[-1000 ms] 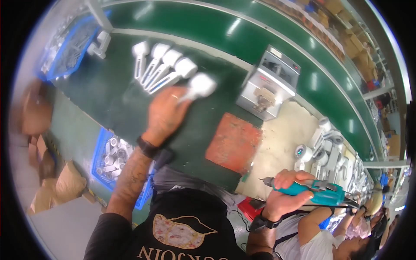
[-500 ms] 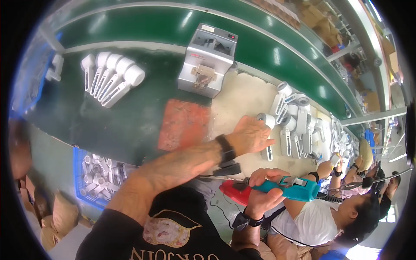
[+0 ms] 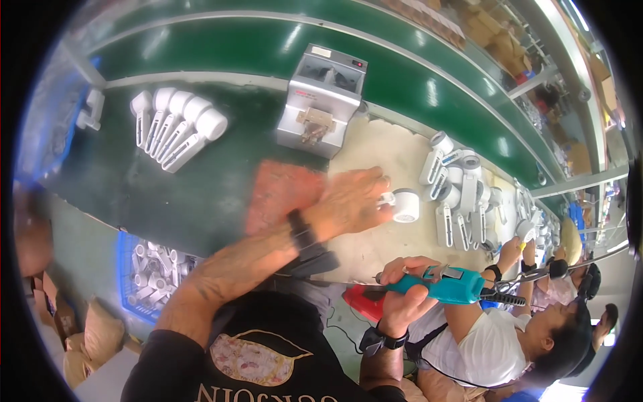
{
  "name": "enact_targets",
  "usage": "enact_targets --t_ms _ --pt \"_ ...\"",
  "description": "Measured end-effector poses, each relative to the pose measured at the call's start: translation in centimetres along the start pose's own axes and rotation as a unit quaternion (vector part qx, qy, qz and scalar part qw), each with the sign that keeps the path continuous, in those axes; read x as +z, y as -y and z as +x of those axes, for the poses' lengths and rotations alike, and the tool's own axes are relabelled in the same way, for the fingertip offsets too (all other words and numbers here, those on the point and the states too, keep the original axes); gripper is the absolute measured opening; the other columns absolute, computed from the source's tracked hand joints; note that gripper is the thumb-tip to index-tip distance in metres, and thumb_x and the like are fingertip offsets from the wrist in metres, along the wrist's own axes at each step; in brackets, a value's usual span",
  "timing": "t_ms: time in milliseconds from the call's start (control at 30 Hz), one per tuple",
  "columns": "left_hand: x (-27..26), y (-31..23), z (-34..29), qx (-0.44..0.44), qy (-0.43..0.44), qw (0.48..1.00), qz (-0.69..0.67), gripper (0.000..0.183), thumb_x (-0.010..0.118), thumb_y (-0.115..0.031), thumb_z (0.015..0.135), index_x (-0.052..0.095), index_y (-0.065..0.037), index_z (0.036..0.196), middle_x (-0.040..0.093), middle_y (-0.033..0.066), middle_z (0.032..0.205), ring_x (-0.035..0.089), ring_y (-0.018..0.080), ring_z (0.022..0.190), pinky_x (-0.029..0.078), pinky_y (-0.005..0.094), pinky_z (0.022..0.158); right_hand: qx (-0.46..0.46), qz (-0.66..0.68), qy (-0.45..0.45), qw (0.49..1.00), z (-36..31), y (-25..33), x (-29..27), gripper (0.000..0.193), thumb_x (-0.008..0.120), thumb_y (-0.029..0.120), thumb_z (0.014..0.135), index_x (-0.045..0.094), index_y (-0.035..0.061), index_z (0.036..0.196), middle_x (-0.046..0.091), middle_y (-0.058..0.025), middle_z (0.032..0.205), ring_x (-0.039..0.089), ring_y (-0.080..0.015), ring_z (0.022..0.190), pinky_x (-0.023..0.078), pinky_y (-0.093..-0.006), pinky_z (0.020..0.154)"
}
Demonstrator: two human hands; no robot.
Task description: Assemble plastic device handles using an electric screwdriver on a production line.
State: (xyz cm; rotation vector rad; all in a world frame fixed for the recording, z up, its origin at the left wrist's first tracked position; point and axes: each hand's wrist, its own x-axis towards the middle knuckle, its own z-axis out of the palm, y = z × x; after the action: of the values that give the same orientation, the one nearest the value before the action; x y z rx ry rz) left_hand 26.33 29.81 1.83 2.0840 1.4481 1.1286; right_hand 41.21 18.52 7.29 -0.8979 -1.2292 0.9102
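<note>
Left hand: the person's left hand (image 3: 351,202) reaches across the bench, thumb and fingers curled in close on a white plastic part with a round, drum-shaped head (image 3: 406,206); the handle end is mostly hidden by the fingers.
Held part: its round head sticks out to the right of the fingertips, over the cream-coloured sheet (image 3: 348,258) on the bench.
Right hand: the person's right hand (image 3: 404,289) is wrapped around a teal, cylindrical power screwdriver (image 3: 449,285), nearer the body than the left hand.
Screwdriver: lies roughly level, its tip pointing left near the bench's front edge, apart from the held part; a black ribbed cord sleeve leaves its right end.
Fanned row: five white plastic parts with round heads and slotted handles (image 3: 179,128) lie side by side on the dark green bench top (image 3: 201,208), heads toward the far side.
Machine: a silver-grey, box-shaped metal machine (image 3: 321,100) stands at the far side, right of the row.
Mat: a worn orange-red flat mat (image 3: 278,194) lies in front of the machine, partly behind the left hand and wrist.
Pile: more white round-headed parts (image 3: 462,191) crowd the sheet's right side.
Basket: a blue plastic basket (image 3: 125,278) below the bench at left holds white and grey pieces (image 3: 155,275).
Neighbour: a co-worker in a white shirt (image 3: 487,345) sits at right, hands raised at the bench.
</note>
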Motion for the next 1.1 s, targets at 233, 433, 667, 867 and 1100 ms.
enact_targets --t_ms 233,433,667,867,1100 --pt "-9.8 4.0 -4.0 -0.023 0.112 0.992 0.044 0.023 0.072 -0.028 0.079 0.069 -0.006 0.085 0.063 0.0096 0.089 0.063 0.0293 0.092 0.048 0.0407 0.082 0.021 0.051 0.042 0.998 3.6 -0.9 4.1 0.070 0.056 0.065 0.095 0.050 -0.0033 0.107 0.050 -0.0063 0.067 0.050 -0.0186 0.055 0.042 -0.0321 0.051" --pt "-11.1 5.7 -5.1 0.140 0.071 0.972 0.176 0.029 0.071 -0.029 0.088 0.068 -0.010 0.110 0.062 0.0062 0.104 0.058 0.0251 0.096 0.046 0.0381 0.084 -0.057 0.088 0.065 0.992 10.7 -2.5 11.7 0.057 0.052 0.055 0.102 0.053 -0.0012 0.112 0.053 -0.0059 0.070 0.054 -0.0184 0.060 0.043 -0.0313 0.056" --pt "-11.5 7.4 -6.3 0.113 0.048 0.991 0.062 0.040 0.072 -0.038 0.088 0.067 -0.010 0.118 0.064 0.0033 0.111 0.057 0.0223 0.104 0.045 0.0385 0.090 -0.091 -0.011 0.122 0.988 15.2 -7.2 18.4 0.036 0.051 0.036 0.106 0.057 -0.0002 0.107 0.062 -0.0058 0.074 0.059 -0.0133 0.068 0.045 -0.0272 0.061" --pt "-11.0 7.4 -6.3 0.129 0.028 0.990 0.041 0.039 0.068 -0.039 0.089 0.066 -0.007 0.111 0.058 0.0061 0.101 0.053 0.0248 0.099 0.045 0.0390 0.088 -0.068 0.019 0.118 0.990 15.1 -9.1 18.5 0.034 0.049 0.032 0.107 0.059 -0.0003 0.104 0.061 -0.0056 0.074 0.058 -0.0139 0.066 0.045 -0.0277 0.061" --pt "-10.8 7.7 -6.5 0.093 0.043 0.992 0.073 0.043 0.071 -0.040 0.087 0.069 -0.011 0.118 0.063 0.0033 0.110 0.055 0.0228 0.105 0.044 0.0383 0.093 -0.019 0.009 0.163 0.986 12.7 -7.0 17.3 0.035 0.051 0.033 0.106 0.057 -0.0012 0.106 0.058 -0.0063 0.072 0.057 -0.0156 0.064 0.046 -0.0299 0.060"
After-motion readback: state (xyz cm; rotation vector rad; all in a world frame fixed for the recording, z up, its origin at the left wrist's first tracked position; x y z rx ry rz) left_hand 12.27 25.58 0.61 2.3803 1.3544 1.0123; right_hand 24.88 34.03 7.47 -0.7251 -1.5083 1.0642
